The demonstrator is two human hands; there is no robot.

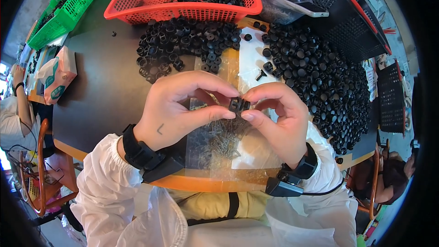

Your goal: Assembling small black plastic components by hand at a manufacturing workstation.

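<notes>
Two containers mark the far left: a green basket (75, 10) with black bits in it and, nearer, a tissue pack (65, 75) at the table's rim, presumably parked there to stay out of the working space. Table (103, 89) brown, bare between them and the hands.

Next, at the back, a red basket (183, 18) part-filled with black pieces; dark ring-like parts (160, 48) heaped just before it, likely so that fingers reach them without dipping into the basket.

Left hand (171, 107): grip closed down, thumb below and forefinger above, on one side of a small black piece (234, 104). That piece sits mid-table, raised over clear plastic and a scatter of thin metal bits (224, 142), too small to identify. Held centrally, probably for a clear look and for both hands to bear on it.

Right hand (286, 121): grip equally narrow, fingertips at the piece's other side; opposed holds would suit pressing or turning. Whether it is one part or two, cannot tell.

Under and beyond, white sheet (251, 61), perhaps for contrast. Far right, big pile of rounded black caps (320, 84), a dark crate (352, 23) behind.
</notes>
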